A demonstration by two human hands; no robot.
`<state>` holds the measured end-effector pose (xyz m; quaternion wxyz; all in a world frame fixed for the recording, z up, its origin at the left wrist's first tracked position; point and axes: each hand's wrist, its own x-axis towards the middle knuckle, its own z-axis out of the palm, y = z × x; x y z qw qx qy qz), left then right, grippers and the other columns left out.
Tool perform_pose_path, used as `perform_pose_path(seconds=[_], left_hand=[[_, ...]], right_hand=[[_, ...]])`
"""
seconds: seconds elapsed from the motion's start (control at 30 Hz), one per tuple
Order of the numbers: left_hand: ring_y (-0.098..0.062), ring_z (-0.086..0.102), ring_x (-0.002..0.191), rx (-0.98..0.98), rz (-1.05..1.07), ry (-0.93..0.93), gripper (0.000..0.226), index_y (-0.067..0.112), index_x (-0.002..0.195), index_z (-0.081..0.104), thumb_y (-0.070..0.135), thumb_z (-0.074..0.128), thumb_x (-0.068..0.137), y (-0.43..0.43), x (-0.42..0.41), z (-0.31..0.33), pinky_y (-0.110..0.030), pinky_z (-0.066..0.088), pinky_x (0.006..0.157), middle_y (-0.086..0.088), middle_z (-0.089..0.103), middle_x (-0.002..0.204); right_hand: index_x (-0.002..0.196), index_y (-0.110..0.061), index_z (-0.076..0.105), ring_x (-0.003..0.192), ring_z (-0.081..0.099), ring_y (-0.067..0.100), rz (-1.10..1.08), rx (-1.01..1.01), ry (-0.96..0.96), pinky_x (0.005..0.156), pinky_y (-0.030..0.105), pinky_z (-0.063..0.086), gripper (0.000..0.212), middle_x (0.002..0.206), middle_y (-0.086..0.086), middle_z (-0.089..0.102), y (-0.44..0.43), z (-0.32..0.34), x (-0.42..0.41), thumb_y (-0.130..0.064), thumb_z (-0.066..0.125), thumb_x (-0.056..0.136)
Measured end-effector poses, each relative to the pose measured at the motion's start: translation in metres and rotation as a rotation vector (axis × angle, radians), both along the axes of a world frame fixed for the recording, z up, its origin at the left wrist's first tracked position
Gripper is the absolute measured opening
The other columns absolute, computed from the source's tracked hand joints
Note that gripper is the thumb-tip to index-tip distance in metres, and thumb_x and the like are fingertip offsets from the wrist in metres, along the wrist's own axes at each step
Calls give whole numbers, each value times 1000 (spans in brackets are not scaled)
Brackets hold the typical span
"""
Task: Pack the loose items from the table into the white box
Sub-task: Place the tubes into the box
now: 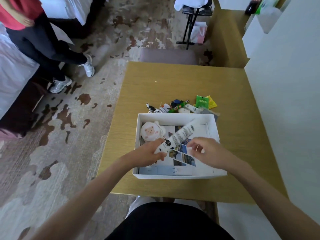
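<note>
Nearest me, below the table's near edge, sits a dark lap [166, 222], and both bare forearms reach from it to the white box [173, 116] on the table [155, 80]. The left hand [152, 153] grips the near, left end of a white tube [181, 134], fingers wrapped round it.

From that grip the tube's long axis runs diagonally, far and to the right. It hangs over the inside of the box, its free tip close to the far wall; I cannot tell whether the tip touches anything. The right hand [206, 151] hovers over the box's right half, just beside the tube's middle on its near-right side. Its fingers are loosely bent, and I cannot tell whether they pinch anything small.

A plush toy [150, 132] lies in the far left corner of the box, and a printed sheet [183, 160] covers the floor.

I judge the tube is about to be laid down. The left hand need only lower it along that diagonal, right of the toy. The right hand is nearer the free end and could steady it.

Just beyond the far wall, a cable [156, 110], a small white bottle [192, 108], a green packet [201, 101] and a yellow packet [212, 102] wait unpacked, closer to the right hand.
</note>
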<state>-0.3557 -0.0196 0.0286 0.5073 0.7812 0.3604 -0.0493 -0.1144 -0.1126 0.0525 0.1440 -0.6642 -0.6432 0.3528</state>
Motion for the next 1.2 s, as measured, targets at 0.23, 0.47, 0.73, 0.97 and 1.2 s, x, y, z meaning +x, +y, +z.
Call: perform_pose_path(seconds=[0.23, 0.47, 0.73, 0.97, 1.2], left_hand=[[-22, 57, 99, 65, -309, 221, 34, 26, 129, 43, 41, 33, 100, 2, 4, -9, -39, 47, 90, -6, 60, 119], [-14, 50, 96, 242, -482, 277, 31, 22, 117, 51, 43, 39, 98, 4, 6, -19, -30, 42, 79, 1, 55, 108], [-9, 57, 92, 236, -457, 281, 36, 32, 128, 46, 45, 46, 95, 18, 10, -12, -27, 45, 77, 5, 65, 113], [6, 58, 74, 275, -40, -144, 22, 38, 116, 48, 38, 47, 94, 63, 20, 19, -20, 48, 62, 15, 64, 88], [-37, 65, 75, 298, 175, -186, 17, 20, 110, 54, 17, 44, 97, 118, 58, 36, -51, 55, 64, 3, 68, 83]], right_hand=[[142, -25, 39, 130, 32, 13, 246, 108, -323, 104, 33, 32, 57, 138, -5, 41, 4, -3, 9, -49, 53, 92], [97, -19, 65, 84, 61, 7, 323, -191, -130, 82, 36, 52, 9, 94, -6, 66, -3, -34, 2, -22, 57, 95], [104, -28, 67, 91, 59, 4, 267, -155, -113, 81, 27, 49, 16, 102, -13, 64, 2, -32, 10, -35, 56, 94], [105, -27, 68, 86, 60, -2, -45, 71, 1, 66, 10, 45, 16, 98, -18, 68, 28, -4, 35, -28, 58, 94], [105, -24, 67, 85, 61, 5, -234, 212, 82, 72, 20, 50, 15, 99, -11, 68, 78, 10, 44, -23, 57, 95]])
